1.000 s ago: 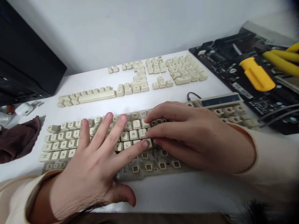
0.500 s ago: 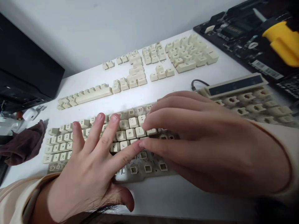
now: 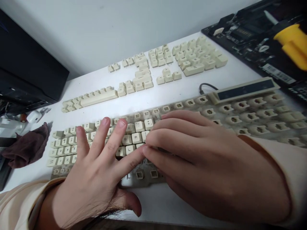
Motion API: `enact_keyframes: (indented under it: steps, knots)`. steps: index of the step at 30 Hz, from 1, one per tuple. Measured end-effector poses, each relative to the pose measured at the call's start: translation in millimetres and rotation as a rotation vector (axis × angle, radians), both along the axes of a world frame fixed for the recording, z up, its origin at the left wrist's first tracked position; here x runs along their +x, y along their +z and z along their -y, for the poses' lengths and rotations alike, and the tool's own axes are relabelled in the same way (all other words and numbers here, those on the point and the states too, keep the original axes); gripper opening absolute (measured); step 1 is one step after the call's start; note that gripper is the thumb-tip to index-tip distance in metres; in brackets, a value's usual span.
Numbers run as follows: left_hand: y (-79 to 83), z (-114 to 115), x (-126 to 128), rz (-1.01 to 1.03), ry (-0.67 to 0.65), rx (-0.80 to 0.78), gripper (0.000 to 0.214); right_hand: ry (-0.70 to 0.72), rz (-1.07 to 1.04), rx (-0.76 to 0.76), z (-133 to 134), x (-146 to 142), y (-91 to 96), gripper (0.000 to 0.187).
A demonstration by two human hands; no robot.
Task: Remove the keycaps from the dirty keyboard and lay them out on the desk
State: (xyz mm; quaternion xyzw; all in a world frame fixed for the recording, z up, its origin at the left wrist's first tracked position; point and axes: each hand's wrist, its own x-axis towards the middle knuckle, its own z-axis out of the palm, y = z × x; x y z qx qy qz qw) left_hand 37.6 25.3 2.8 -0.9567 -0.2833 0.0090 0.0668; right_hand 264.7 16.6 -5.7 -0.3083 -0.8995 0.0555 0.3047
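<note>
Bunched fingers of the right hand (image 3: 203, 163) have slid nearer the person's front over the last half second, baring a line of sockets along the far edge of the yellowed, see-through plastic keyboard (image 3: 192, 103). Meanwhile the left hand (image 3: 100, 172) stays put.

Seen from the head camera, the keyboard lies on the white tabletop (image 3: 168, 92), running under both hands. Cream lettered keycaps fill its left part; to the right its sockets stand mostly bare. The left hand is spread wide over those caps, its thumb out past the near edge. Its index finger points right, its tip meeting or just overlapped by a right fingertip. The right hand's fingers are drawn close together beside the cream keycap marked P (image 3: 136, 138); whether they pinch anything I can't tell, since they hide the spot.

Behind the keyboard I see loose cream keycaps laid out in groups: a long, pale bar-shaped keycap (image 3: 98, 98) with smaller ones around it, a small arrow cluster (image 3: 168, 77), and a broad block (image 3: 193, 57) farther right. At far right, a yellow-handled screwdriver (image 3: 291, 41) rests over a black circuit board (image 3: 251, 60). On the left, a crumpled dark maroon cloth (image 3: 26, 148) lies near a black boxy case (image 3: 28, 57).
</note>
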Motion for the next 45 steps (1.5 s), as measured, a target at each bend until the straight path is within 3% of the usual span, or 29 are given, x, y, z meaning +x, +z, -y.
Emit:
enact_keyframes:
  steps: [5,13,20,30,34,38,41,45]
  knots:
    - [0.1,0.2,-0.8,0.049,0.021,-0.033,0.082,-0.03,-0.031,0.032,3.3,-2.3,-0.1,0.028]
    - [-1.8,0.2,-0.8,0.016,0.001,-0.008,0.094,-0.099,-0.184,0.044,4.5,-1.9,0.6,0.021]
    - [-1.6,0.3,-0.9,0.013,0.005,-0.01,0.095,-0.159,-0.089,0.196,3.1,-0.6,-1.1,0.022]
    - [-2.1,0.6,0.1,-0.016,0.001,0.041,0.099,-0.148,-0.007,0.167,5.0,-0.1,-1.9,0.026]
    - [-2.8,-0.1,1.7,-0.002,0.001,0.071,0.099,-0.113,-0.002,0.039,5.1,0.3,0.7,0.024]
    - [-5.2,-0.8,1.2,0.072,-0.067,0.124,0.085,-0.07,-0.166,-0.175,3.3,3.9,7.6,0.02]
    - [-8.2,0.3,0.1,0.179,-0.12,0.145,0.071,0.022,-0.253,-0.378,3.9,6.6,17.3,0.018]
    - [-11.3,0.8,-0.5,0.238,-0.183,0.138,0.068,0.057,-0.258,-0.727,5.8,4.9,30.5,0.015]
